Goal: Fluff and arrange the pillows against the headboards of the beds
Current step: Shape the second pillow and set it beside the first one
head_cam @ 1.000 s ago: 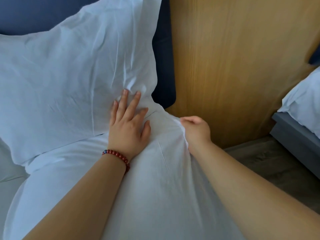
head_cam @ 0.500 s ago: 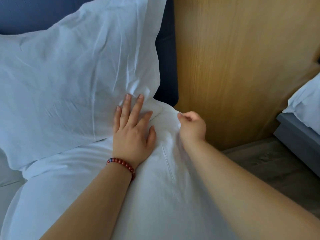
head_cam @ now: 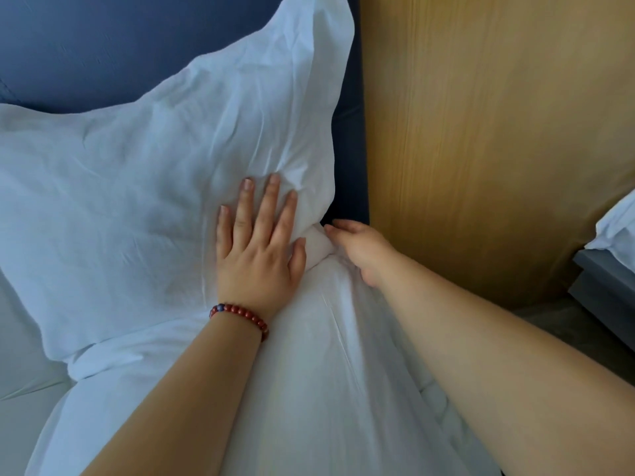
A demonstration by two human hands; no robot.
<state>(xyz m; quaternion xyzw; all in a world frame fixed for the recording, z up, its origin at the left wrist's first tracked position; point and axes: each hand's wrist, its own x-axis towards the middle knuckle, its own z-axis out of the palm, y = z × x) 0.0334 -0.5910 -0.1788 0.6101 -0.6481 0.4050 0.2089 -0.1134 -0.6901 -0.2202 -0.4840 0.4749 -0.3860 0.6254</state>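
- Since a second ago, the right hand has slid up the bed's edge from the duvet's side to the lower right corner of the pillow, and the left hand has moved slightly further up onto the pillow.
- No brand, label or writing can be read on any surface.
- Left hand lies flat and spread, palm down, fingers fanned — pressing the pillow's lower right part; a red bead bracelet circles its wrist.
- Right hand is loosely curled, its fingertips touching the small bunched fold of fabric at the pillow's corner; whether it actually pinches the cloth cannot be told.
- That corner sits between the two hands, just beside the left thumb.
- White pillow leans upright against the blue headboard, its top right corner pointing up.
- White duvet lies under both forearms, touching the pillow's lower edge.
- Wooden panel stands just right of the headboard — a second bed's white pillow shows at the far right edge.
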